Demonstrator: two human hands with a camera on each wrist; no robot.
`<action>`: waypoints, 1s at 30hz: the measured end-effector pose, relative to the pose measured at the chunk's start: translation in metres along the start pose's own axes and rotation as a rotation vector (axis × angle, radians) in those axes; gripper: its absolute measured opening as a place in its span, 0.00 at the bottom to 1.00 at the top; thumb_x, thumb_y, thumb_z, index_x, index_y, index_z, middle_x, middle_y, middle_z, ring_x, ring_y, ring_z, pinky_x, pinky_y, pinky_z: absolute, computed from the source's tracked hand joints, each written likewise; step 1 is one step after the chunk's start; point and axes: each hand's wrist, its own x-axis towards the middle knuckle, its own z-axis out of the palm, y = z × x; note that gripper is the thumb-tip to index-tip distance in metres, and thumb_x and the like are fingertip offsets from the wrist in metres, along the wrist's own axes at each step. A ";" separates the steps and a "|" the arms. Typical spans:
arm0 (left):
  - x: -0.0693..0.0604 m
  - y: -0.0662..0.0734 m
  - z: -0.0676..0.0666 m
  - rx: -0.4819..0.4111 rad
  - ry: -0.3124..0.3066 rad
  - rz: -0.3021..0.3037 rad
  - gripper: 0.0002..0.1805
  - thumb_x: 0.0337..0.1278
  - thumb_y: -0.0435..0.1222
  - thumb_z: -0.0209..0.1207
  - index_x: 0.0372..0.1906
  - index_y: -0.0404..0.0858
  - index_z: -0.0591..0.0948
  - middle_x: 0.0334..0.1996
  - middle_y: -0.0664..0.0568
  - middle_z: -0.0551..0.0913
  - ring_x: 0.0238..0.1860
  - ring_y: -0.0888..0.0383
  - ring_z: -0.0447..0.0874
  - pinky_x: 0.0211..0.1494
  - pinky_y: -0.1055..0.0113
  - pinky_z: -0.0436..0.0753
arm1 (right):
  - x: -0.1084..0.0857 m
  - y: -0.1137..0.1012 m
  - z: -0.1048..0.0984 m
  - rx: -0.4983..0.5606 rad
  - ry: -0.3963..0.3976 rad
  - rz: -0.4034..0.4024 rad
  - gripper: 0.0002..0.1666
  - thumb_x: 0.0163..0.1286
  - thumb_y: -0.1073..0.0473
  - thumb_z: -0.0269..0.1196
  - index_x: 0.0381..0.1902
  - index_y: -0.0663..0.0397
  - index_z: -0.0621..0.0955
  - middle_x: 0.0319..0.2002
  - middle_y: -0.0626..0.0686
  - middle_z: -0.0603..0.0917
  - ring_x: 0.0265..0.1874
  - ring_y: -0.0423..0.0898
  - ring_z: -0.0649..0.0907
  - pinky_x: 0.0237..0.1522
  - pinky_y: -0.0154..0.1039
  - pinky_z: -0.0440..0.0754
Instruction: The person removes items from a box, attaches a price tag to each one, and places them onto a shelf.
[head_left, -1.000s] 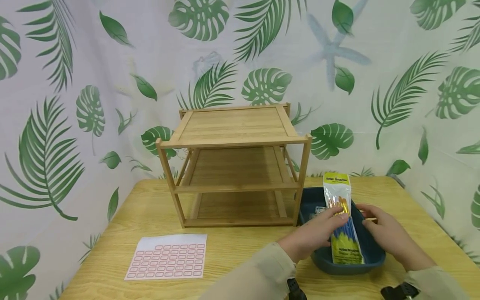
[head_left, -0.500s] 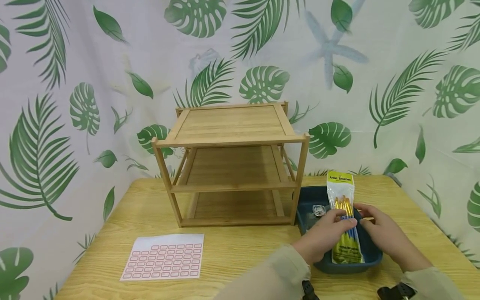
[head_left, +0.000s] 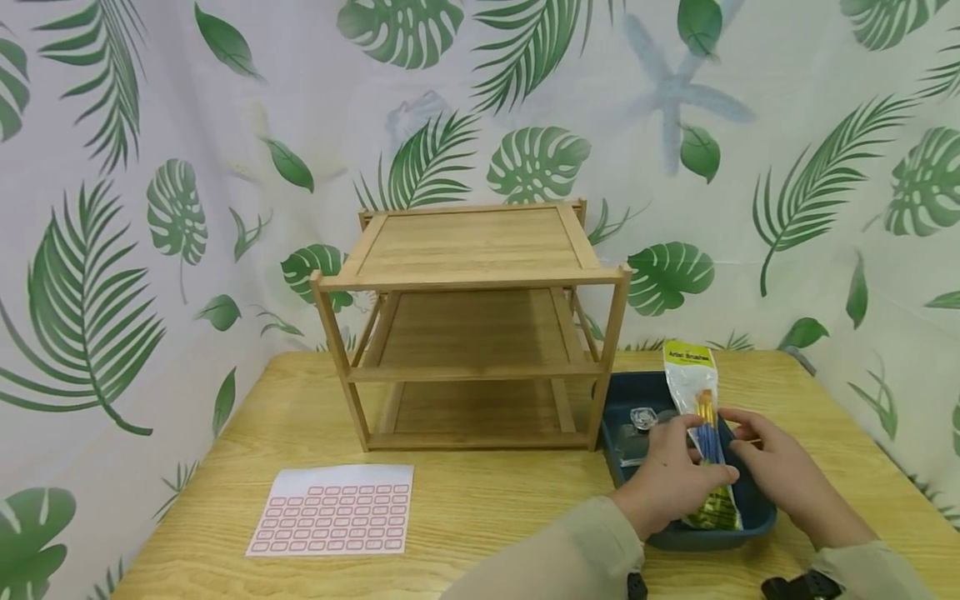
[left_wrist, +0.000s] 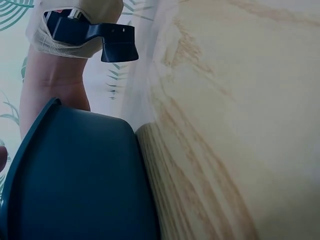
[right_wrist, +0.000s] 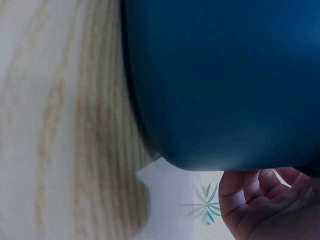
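Note:
A plastic packet of artist brushes (head_left: 691, 379) leans lengthwise in the blue bin (head_left: 723, 540), its yellow-green top sticking up over the far rim. My left hand (head_left: 670, 479) holds the packet around its middle, with the thumb lying across its lower part and covering some of it. At the bin's right side, my right hand (head_left: 778, 467) grips the rim, its fingertips close to the packet. Curled fingers (right_wrist: 257, 187) show against the bin's outer wall in the right wrist view. Small clear plastic items (head_left: 642, 419) lie in the bin left of the packet.
A three-tier wooden shelf (head_left: 476, 373) stands left of the bin, one front leg close to the bin's side. A sheet of red-bordered labels (head_left: 333, 512) lies at the front left of the wooden table (head_left: 465, 517). Leaf-patterned cloth hangs behind.
My left hand has slid to the right and a little lower over the brush packet, which has shifted right and turned slightly. The right hand stays at the bin's rim.

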 end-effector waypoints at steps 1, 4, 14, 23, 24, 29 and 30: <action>0.000 0.000 0.000 0.011 -0.007 0.005 0.32 0.61 0.38 0.69 0.67 0.58 0.70 0.65 0.56 0.63 0.49 0.63 0.77 0.42 0.61 0.82 | 0.000 0.000 0.000 0.000 0.002 -0.002 0.28 0.80 0.63 0.45 0.73 0.70 0.61 0.52 0.67 0.71 0.46 0.58 0.73 0.36 0.42 0.76; 0.002 0.000 -0.002 0.027 -0.061 0.016 0.33 0.63 0.38 0.67 0.70 0.59 0.70 0.67 0.57 0.66 0.51 0.62 0.77 0.43 0.60 0.82 | 0.000 -0.001 -0.001 -0.002 0.003 -0.009 0.28 0.81 0.62 0.45 0.73 0.70 0.61 0.52 0.67 0.71 0.47 0.59 0.73 0.35 0.42 0.76; 0.009 0.000 -0.004 0.043 -0.101 -0.032 0.27 0.63 0.36 0.67 0.65 0.57 0.78 0.61 0.64 0.76 0.59 0.59 0.76 0.53 0.54 0.81 | 0.003 0.000 -0.001 -0.006 -0.014 -0.024 0.29 0.82 0.60 0.44 0.74 0.72 0.59 0.54 0.70 0.71 0.51 0.64 0.73 0.42 0.49 0.77; 0.001 0.002 -0.001 -0.134 0.051 0.081 0.25 0.61 0.30 0.67 0.59 0.55 0.78 0.52 0.63 0.75 0.40 0.66 0.76 0.39 0.64 0.81 | 0.005 0.000 -0.001 0.041 -0.017 -0.011 0.31 0.83 0.60 0.40 0.72 0.80 0.55 0.56 0.75 0.72 0.55 0.67 0.73 0.52 0.60 0.73; 0.000 0.003 -0.001 -0.151 0.069 0.097 0.25 0.61 0.30 0.68 0.58 0.56 0.77 0.51 0.63 0.74 0.40 0.66 0.76 0.39 0.65 0.81 | 0.005 0.000 -0.001 0.041 -0.017 -0.012 0.31 0.83 0.60 0.40 0.72 0.80 0.55 0.56 0.75 0.72 0.55 0.66 0.73 0.52 0.59 0.73; -0.002 0.006 -0.005 -0.250 0.109 0.145 0.25 0.61 0.30 0.67 0.55 0.57 0.73 0.47 0.62 0.73 0.40 0.65 0.78 0.38 0.65 0.82 | 0.006 0.001 -0.002 0.044 -0.032 0.001 0.34 0.85 0.54 0.38 0.73 0.79 0.54 0.59 0.77 0.70 0.57 0.68 0.71 0.53 0.62 0.72; -0.002 0.007 -0.005 -0.263 0.113 0.154 0.24 0.61 0.29 0.66 0.54 0.57 0.72 0.47 0.62 0.74 0.40 0.65 0.79 0.38 0.65 0.82 | 0.006 0.001 -0.001 0.045 -0.036 0.002 0.35 0.85 0.53 0.37 0.74 0.79 0.53 0.60 0.77 0.70 0.57 0.68 0.71 0.53 0.63 0.72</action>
